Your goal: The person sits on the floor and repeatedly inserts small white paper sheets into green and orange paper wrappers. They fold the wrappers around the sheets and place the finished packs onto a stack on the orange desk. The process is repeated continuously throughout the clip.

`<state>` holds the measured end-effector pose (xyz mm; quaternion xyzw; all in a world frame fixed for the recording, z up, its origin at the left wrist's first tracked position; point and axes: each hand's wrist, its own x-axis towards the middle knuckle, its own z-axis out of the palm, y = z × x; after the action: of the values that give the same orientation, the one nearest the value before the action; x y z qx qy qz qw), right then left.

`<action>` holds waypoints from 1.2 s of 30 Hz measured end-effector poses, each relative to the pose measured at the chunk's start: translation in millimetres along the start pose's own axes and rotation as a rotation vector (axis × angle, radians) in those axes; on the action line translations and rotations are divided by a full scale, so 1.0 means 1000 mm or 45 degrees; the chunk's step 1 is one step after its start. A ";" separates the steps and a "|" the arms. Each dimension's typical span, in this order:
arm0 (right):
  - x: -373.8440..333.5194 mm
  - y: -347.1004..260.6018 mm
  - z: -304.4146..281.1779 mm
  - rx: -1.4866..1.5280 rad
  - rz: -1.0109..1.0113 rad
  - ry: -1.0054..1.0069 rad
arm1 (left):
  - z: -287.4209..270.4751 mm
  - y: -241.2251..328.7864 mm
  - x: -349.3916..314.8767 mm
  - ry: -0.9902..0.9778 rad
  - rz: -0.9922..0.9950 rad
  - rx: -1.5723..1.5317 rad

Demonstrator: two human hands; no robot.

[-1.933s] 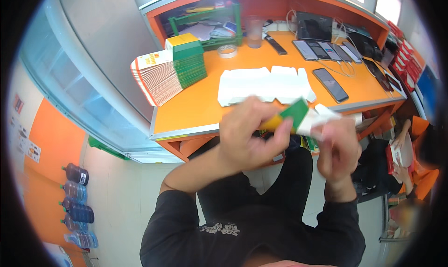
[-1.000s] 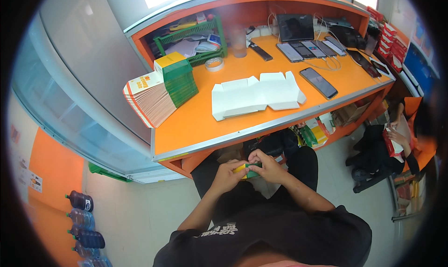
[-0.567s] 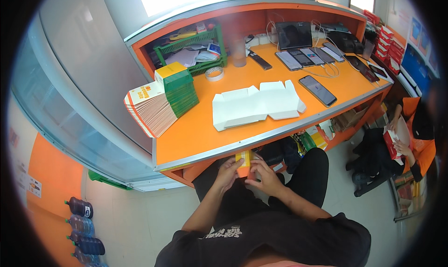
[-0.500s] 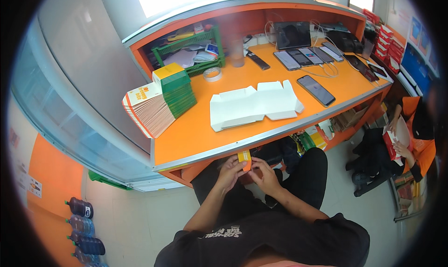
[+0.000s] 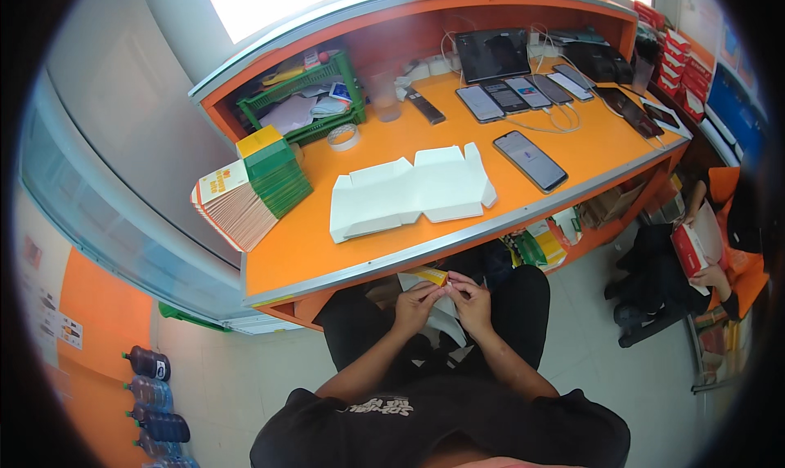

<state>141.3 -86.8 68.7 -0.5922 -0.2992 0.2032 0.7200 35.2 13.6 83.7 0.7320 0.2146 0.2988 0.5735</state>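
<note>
Above my lap, just below the desk edge, both hands hold a small yellow-orange carton (image 5: 430, 275). The fingers of my left hand (image 5: 414, 307) are closed on its near side. My right hand (image 5: 472, 306) pinches its right end, and the fingertips of both hands almost meet there. A white piece of card (image 5: 444, 319) shows below and between my hands; whether it belongs to the carton I cannot tell. On the orange desk (image 5: 298, 259) lies an unfolded white carton blank (image 5: 409, 192), untouched.
Left on the desk are a stack of green, yellow and white folded cartons (image 5: 255, 186), a tape roll (image 5: 343, 137) and a green tray rack (image 5: 302, 100). Several phones (image 5: 530, 161) lie to the right. A co-worker at far right holds a red box (image 5: 689, 250). Water bottles (image 5: 154, 415) line the left.
The carton has tipped from upright to slanting, and both hands have closed in around its right end. White card now shows below them. The whole view has shifted slightly.
</note>
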 end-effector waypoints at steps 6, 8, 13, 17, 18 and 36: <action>0.007 -0.010 -0.020 -0.046 0.074 0.129 | 0.018 -0.004 0.014 -0.089 -0.094 -0.082; 0.011 -0.004 -0.025 -0.008 0.081 0.195 | 0.025 -0.004 0.023 -0.144 -0.091 -0.154; 0.015 -0.006 -0.034 -0.108 -0.041 0.196 | 0.038 -0.014 0.036 -0.192 -0.072 -0.134; 0.014 -0.015 -0.035 0.015 -0.069 0.095 | 0.033 -0.023 0.046 -0.235 -0.081 -0.233; 0.017 -0.015 -0.037 0.001 -0.024 0.092 | 0.033 -0.023 0.047 -0.249 -0.077 -0.251; 0.023 -0.022 0.047 -0.537 -0.099 -0.098 | -0.063 -0.026 0.023 -0.145 -0.093 -0.079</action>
<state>125.2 -42.3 100.1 -0.7097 -0.3850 0.1308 0.5754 9.7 79.6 73.4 0.7214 0.1990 0.2420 0.6176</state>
